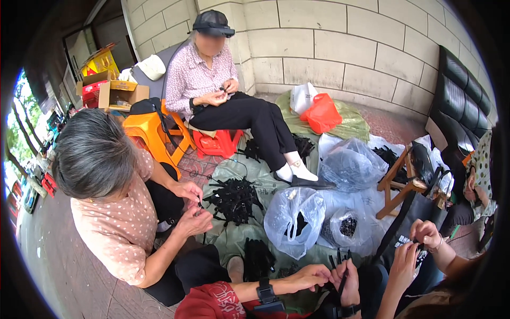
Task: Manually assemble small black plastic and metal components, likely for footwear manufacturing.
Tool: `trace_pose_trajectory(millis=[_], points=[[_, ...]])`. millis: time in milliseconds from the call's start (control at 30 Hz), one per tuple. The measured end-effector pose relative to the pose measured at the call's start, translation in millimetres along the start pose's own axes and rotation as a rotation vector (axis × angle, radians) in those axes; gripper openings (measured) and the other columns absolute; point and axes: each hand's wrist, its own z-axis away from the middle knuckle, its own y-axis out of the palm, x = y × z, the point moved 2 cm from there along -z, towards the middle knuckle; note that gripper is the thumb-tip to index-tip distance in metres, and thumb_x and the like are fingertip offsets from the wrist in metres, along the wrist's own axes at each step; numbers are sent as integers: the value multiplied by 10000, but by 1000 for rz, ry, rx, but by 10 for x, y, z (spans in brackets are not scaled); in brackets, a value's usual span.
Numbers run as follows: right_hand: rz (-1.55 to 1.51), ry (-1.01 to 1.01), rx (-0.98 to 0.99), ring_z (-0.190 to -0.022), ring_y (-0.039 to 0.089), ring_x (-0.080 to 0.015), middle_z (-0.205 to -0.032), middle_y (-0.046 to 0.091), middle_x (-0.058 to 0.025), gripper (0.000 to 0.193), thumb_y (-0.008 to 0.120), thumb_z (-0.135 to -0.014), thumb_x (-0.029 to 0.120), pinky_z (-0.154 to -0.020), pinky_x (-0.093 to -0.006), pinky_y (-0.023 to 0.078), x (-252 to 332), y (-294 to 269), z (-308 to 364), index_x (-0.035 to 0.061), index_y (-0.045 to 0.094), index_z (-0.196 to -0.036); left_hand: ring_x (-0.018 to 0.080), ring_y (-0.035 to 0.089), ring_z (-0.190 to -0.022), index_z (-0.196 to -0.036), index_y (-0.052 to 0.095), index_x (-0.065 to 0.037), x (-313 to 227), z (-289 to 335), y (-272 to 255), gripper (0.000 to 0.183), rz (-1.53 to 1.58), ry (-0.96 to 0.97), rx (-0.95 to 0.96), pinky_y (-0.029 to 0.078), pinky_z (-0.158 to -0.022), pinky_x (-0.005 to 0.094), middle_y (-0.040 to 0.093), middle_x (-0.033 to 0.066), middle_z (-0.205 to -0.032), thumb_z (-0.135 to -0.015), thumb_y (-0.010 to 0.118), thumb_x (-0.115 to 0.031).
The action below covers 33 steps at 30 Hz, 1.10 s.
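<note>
Low in the view, my right hand [350,284] is closed round several thin black straps [339,257], whose ends stick up above the fingers. Just left of it, my left hand [308,277] reaches across from a red sleeve [210,302]. Its fingertips are pinched together beside the straps; what they hold, if anything, is too small to make out. A dark band [265,291] circles my left wrist, and another [348,310] my right. A bundle of black straps [258,259] lies left of my hands, with a larger heap of black straps [234,200] beyond it.
Clear plastic bags [273,220] holding black pieces stand ahead on a green sheet [255,170]. Co-workers sit at left [109,212], far [204,74] and right [419,255], handling small dark pieces. A wooden stool [396,194] and black chair [459,101] stand right; an orange stool [151,130] stands left.
</note>
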Motion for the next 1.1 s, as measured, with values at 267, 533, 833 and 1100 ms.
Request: trace_pose_trajectory(millis=[267, 533, 833, 1100], points=[[192, 143, -55, -494, 453, -147, -552, 452, -43, 316, 445, -870, 252, -446, -257, 324, -64, 185, 346, 49, 475, -629, 117, 495, -526, -769, 599, -54, 1271, -539, -1288, 150, -244, -252, -258, 412, -458, 271, 520, 14, -605, -724, 537, -183], [490, 391, 66, -530, 391, -31, -580, 442, 60, 367, 440, -877, 405, -477, -191, 319, -372, 315, 744, 95, 561, -721, 353, 562, -902, -1100, 454, -8, 2593, -621, -1827, 548, -738, -478, -403, 454, -767, 390, 569, 221, -960, -622, 673, -161], [524, 389, -293, -551, 412, -41, -608, 489, 38, 346, 446, -887, 345, -511, -204, 353, -205, 96, 894, 58, 546, -724, 435, 482, -946, -1268, 226, -88, 2221, -671, -1158, 797, -998, -636, -488, 417, -816, 432, 255, 319, -1201, -626, 697, -121], [530, 474, -287, -555, 433, -50, -608, 503, 27, 369, 442, -887, 359, -513, -214, 366, -224, 13, 622, 44, 558, -734, 406, 507, -895, -1135, 400, -8, 2638, -684, -1506, 486, -1052, -261, -427, 418, -769, 435, 411, 252, -1073, -701, 619, -19]])
